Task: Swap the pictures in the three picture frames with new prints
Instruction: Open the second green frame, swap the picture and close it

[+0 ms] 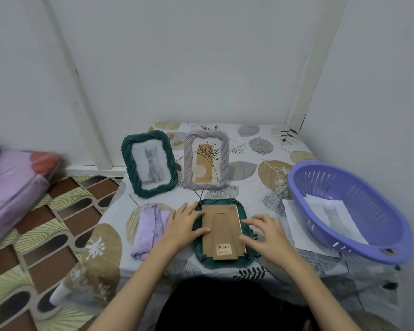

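Note:
A dark green frame (198, 253) lies face down near the table's front edge, its brown cardboard back (222, 231) and stand facing up. My left hand (183, 223) rests flat on the frame's left edge, fingers on the backing. My right hand (264, 231) touches the right edge, fingers spread. At the back stand a green frame with a grey cat picture (150, 163) and a grey frame with a plant drawing (206, 160). A cat print (334, 217) lies in the purple basket (392, 223).
A folded lilac cloth (148, 229) lies left of the face-down frame. White paper (294, 225) sticks out from under the basket at the right. The table has a leaf-patterned cloth (261, 151) and sits in a wall corner. A pink mattress (12, 187) lies on the floor at left.

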A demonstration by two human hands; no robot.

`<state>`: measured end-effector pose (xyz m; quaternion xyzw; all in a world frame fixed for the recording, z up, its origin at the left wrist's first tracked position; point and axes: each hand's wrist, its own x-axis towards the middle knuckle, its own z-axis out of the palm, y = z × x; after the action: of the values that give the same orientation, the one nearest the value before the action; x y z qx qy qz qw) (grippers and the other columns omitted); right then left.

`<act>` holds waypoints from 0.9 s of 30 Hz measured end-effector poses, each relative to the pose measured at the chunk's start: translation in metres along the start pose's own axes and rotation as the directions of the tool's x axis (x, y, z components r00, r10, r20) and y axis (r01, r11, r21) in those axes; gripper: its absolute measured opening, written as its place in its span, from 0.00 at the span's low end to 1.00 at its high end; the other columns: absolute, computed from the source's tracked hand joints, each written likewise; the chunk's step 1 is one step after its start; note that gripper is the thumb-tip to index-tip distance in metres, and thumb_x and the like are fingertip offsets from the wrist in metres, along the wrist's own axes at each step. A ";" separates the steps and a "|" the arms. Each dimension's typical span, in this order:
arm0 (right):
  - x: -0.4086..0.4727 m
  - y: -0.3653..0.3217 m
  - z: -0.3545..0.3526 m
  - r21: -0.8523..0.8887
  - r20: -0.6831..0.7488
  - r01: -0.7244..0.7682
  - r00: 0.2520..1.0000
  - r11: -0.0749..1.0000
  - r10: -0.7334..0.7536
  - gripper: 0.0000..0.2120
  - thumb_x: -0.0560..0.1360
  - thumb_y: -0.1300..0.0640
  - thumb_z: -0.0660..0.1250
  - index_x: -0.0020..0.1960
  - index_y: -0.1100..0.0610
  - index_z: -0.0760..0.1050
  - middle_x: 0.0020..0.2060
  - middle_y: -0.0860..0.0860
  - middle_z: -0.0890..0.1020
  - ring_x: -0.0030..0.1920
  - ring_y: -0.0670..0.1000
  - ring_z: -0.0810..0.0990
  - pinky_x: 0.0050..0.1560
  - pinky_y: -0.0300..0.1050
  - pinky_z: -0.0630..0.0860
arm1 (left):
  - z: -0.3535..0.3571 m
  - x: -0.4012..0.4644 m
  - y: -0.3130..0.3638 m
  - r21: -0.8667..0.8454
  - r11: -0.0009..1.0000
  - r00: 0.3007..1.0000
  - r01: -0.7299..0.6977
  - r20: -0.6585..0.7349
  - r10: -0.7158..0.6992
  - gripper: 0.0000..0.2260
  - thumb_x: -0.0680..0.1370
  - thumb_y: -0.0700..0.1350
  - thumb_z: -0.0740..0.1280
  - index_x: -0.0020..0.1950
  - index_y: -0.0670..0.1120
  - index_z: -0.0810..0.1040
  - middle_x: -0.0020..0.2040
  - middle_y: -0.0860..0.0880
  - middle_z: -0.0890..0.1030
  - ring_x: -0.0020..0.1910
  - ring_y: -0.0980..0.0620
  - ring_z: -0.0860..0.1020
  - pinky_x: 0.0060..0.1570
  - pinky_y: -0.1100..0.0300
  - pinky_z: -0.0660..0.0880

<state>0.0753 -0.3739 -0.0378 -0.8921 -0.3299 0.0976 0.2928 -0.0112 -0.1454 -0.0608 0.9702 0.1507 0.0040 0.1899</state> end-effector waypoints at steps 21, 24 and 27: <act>-0.041 0.004 0.020 -0.071 -0.006 0.009 1.000 0.997 -0.010 0.19 0.65 0.46 0.74 0.55 0.46 0.77 0.67 0.46 0.68 0.68 0.49 0.62 0.63 0.44 0.58 | 0.019 -0.070 0.002 -0.527 0.839 0.991 -0.134 -0.052 0.126 0.18 0.55 0.64 0.73 0.38 0.58 0.73 0.68 0.51 0.71 0.71 0.57 0.59 0.69 0.59 0.59; -0.044 0.003 0.023 -0.069 -0.031 0.012 0.999 0.998 -0.014 0.18 0.66 0.45 0.73 0.55 0.46 0.76 0.67 0.45 0.68 0.68 0.49 0.62 0.62 0.45 0.58 | 0.019 -0.070 0.003 -0.539 0.829 0.989 -0.145 -0.066 0.130 0.16 0.57 0.63 0.76 0.37 0.60 0.74 0.67 0.53 0.71 0.72 0.55 0.60 0.69 0.59 0.59; -0.043 0.003 0.023 -0.059 -0.047 0.001 0.999 0.998 -0.004 0.16 0.67 0.45 0.73 0.53 0.46 0.77 0.67 0.45 0.69 0.68 0.48 0.62 0.62 0.44 0.58 | 0.020 -0.069 0.002 -0.526 0.838 0.989 -0.145 -0.061 0.132 0.18 0.58 0.63 0.75 0.39 0.57 0.73 0.67 0.52 0.71 0.72 0.54 0.60 0.69 0.58 0.58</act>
<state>0.0351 -0.3928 -0.0589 -0.9020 -0.3269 0.0663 0.2740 -0.0749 -0.1749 -0.0747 0.8885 0.0754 0.0699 0.4472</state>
